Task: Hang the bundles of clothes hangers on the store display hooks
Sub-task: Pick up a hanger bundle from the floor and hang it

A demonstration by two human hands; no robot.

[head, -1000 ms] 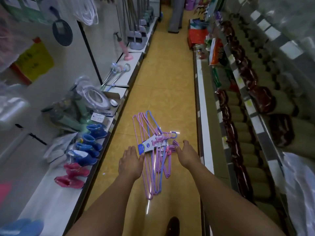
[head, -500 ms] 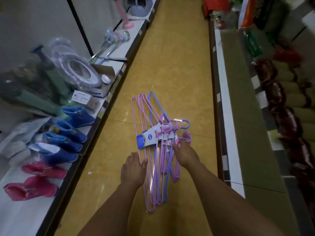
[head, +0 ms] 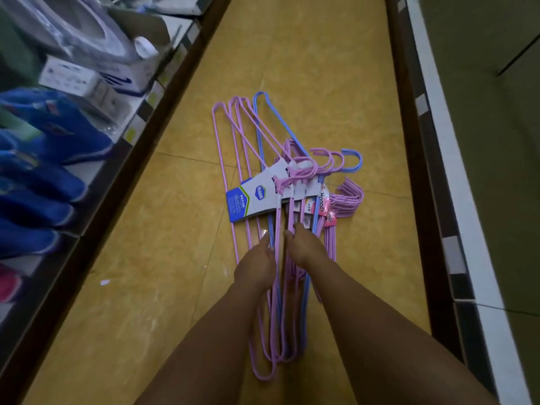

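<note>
Several bundles of pink and blue wire clothes hangers (head: 304,171) lie overlapping on the yellow floor of the aisle, hooks pointing right. A white and blue label card (head: 254,200) wraps the largest bundle. A smaller pink bundle (head: 349,197) lies at the right of the pile. My left hand (head: 257,264) and my right hand (head: 306,249) sit side by side on the middle of the pile. Each has its fingers curled down over the wires just below the labels. The fingertips are hidden under the hands. No display hooks are in view.
The low shelf on the left holds blue boots (head: 52,133), a pink boot (head: 8,285), small boxes (head: 87,80) and a plastic-wrapped round item (head: 73,27). A dark shelf base (head: 429,229) borders the aisle on the right. The tiled floor (head: 146,287) runs between the two.
My view has tipped down and come closer to the floor. Both hands have drawn together, the left one moving right onto the hanger wires, and now curl over the pile.
</note>
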